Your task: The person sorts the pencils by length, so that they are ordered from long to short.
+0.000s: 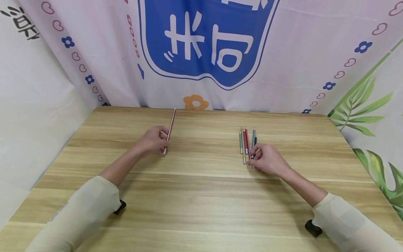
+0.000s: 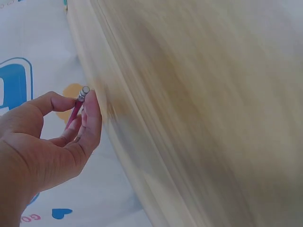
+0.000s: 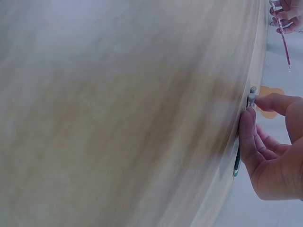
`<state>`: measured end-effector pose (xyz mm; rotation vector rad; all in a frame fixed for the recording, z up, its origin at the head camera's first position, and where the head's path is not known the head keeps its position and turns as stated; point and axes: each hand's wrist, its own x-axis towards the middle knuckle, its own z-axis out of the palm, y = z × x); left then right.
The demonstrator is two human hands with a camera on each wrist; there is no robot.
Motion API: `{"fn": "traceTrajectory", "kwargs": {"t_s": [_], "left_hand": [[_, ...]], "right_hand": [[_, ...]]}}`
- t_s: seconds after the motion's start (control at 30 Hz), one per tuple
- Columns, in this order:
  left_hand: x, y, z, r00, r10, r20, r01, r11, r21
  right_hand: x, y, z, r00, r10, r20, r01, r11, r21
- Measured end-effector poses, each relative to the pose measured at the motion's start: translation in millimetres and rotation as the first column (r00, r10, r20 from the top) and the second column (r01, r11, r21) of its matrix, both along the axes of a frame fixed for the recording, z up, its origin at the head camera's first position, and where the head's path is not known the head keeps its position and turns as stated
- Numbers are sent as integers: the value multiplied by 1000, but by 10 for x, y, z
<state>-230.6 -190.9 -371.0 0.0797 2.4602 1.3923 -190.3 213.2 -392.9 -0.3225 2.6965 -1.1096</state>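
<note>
My left hand (image 1: 153,140) pinches a dark pink pencil (image 1: 171,122) near its eraser end, with the point angled toward the back of the table. In the left wrist view, the pencil's metal-ringed eraser end (image 2: 83,91) shows between thumb and fingers. Over on the right, my right hand (image 1: 269,159) pinches the near end of a dark red pencil (image 1: 248,141) with thumb and index finger. That pencil lies among several others: a teal pencil (image 1: 240,142), a tan pencil (image 1: 244,150) and a grey-blue pencil (image 1: 253,136). My fingers partly cover a dark pencil (image 1: 255,139).
The wooden table (image 1: 201,203) runs back to a printed curtain (image 1: 299,63) with a blue emblem. White cloth (image 1: 31,105) hangs at the left side, and a leaf-patterned cloth (image 1: 381,140) at the right. Black wrist straps (image 1: 313,228) show under both sleeves.
</note>
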Motion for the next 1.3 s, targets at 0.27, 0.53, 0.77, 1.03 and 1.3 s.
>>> {"fn": "traceTrajectory", "kwargs": {"t_s": [0.27, 0.53, 0.77, 1.03, 1.3], "left_hand": [[7, -153, -12, 1000, 21, 16, -20, 1000, -7], [15, -256, -19, 1000, 18, 15, -17, 1000, -9], [10, -336, -12, 1000, 19, 13, -19, 1000, -21], [16, -411, 5, 1000, 19, 22, -19, 999, -29], [22, -491, 0, 999, 41, 35, -39, 998, -40]], "right_hand": [[13, -36, 8, 1000, -26, -6, 27, 999, 22], [18, -55, 14, 1000, -22, -20, 23, 999, 34], [-1, -66, 24, 999, -30, -25, 32, 997, 75], [-9, -115, 46, 998, -54, -17, 56, 991, 118], [14, -100, 54, 997, -73, 16, 71, 993, 99]]}}
